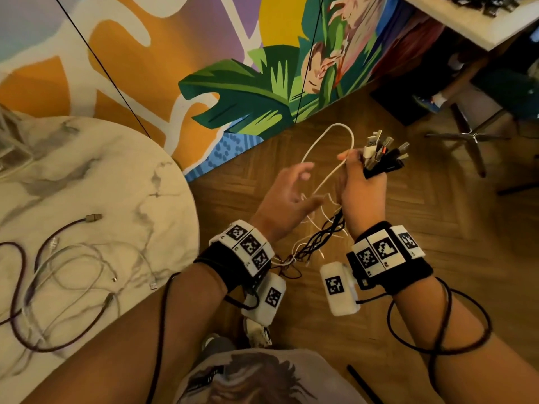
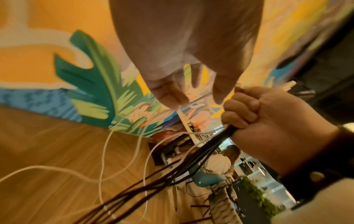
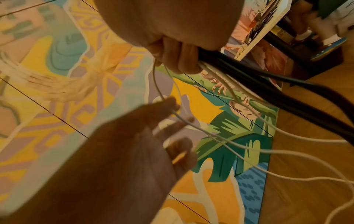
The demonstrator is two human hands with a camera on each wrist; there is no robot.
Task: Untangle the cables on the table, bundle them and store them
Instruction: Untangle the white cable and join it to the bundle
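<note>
My right hand point(image 1: 361, 185) grips a bundle of black and white cables, held over the wooden floor. Their USB plugs point(image 1: 382, 154) fan out above the fist, and the loose lengths point(image 1: 320, 237) hang tangled below it. A white cable loop point(image 1: 335, 125) arches up from the fist towards my left hand point(image 1: 294, 185). That hand is spread, with straight fingers point(image 3: 172, 103) touching the white cable and gripping nothing. In the left wrist view the right fist point(image 2: 258, 113) is closed round the black strands point(image 2: 191, 159). More cables, maroon point(image 1: 58, 228) and white point(image 1: 73, 258), lie on the marble table point(image 1: 116, 170).
The round table's edge curves close by my left forearm. A painted wall point(image 1: 233, 83) runs behind the hands. At the right stand a chair base point(image 1: 472, 138) and a white table point(image 1: 466, 18). A thin dark stick point(image 1: 361, 383) lies on the floor.
</note>
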